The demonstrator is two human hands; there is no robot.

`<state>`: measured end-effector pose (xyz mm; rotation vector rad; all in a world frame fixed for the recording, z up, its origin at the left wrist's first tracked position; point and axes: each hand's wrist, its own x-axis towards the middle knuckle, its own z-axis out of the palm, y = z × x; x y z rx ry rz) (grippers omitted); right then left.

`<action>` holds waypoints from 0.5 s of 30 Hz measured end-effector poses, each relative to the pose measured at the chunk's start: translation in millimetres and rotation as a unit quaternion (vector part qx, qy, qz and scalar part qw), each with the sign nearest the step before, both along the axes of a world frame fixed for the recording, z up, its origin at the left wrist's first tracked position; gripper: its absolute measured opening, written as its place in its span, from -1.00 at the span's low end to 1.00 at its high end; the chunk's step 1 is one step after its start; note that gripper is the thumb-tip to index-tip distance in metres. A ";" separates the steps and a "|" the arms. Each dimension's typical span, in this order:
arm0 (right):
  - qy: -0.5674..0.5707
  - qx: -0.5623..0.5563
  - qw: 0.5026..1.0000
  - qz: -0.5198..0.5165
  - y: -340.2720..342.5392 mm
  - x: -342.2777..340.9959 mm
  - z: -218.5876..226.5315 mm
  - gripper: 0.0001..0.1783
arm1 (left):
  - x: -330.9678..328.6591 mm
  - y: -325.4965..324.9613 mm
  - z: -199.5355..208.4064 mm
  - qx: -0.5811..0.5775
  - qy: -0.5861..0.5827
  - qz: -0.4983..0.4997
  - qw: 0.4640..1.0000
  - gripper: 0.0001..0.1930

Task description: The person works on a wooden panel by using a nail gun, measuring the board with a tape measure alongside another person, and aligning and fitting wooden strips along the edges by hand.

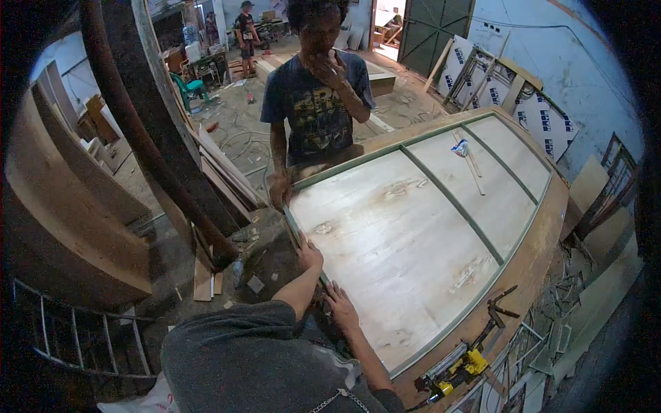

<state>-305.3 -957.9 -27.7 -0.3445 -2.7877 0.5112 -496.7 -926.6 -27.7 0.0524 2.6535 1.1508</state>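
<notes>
Both of the person's hands are at the near end of a white framed panel [392, 255]. The left hand [311, 256] lies on the grey-green edge strip [294, 230], its fingers against it; whether they grip it is unclear from this view. The right hand [341, 310] rests on the same edge, closer to the body, with the fingers extended and spread over the panel's surface, holding nothing visible.

The panel lies flat on a wooden worktop [529, 258], which shows along the panel's right side. Two cross strips divide the panel, and brownish stains mark its surface. Toward the panel's far end, a small blue-and-white packet [460, 147] lies near thin sticks [476, 173].

Just beside the panel's right edge, a hammer [496, 315] and a yellow-and-black nail gun [465, 368] lie on the worktop. At the panel's left side stands a co-worker [320, 113], one hand at the panel's corner and the other raised to the mouth. Left of the panel, well apart from it, are large curved boards [76, 213] and a ladder [89, 337]; beyond its far end, sheets [509, 96] lean against a wall [585, 76].
</notes>
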 end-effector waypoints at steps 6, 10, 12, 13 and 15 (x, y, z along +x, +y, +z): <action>-0.001 -0.032 0.999 0.009 -3.1 3.3 5.4 -0.59 | -1.9 -2.1 -18.9 0.020 0.054 0.001 0.998 -0.49; 0.023 -0.038 0.999 0.000 0.6 2.0 2.1 -0.63 | -1.8 1.8 -3.7 -0.017 -0.031 -0.003 0.999 -0.50; 0.050 -0.056 0.997 0.008 -1.9 1.0 -1.3 -0.63 | -4.2 -2.5 -0.8 0.074 -0.066 0.005 0.995 -0.49; 0.065 -0.063 0.996 0.011 -2.1 -0.9 1.9 -0.63 | -9.8 -1.7 -18.5 0.064 -0.003 0.011 0.998 -0.49; 0.073 -0.083 0.994 0.013 -2.8 -1.6 4.7 -0.59 | -25.6 6.4 -66.1 0.028 0.072 0.006 0.997 -0.47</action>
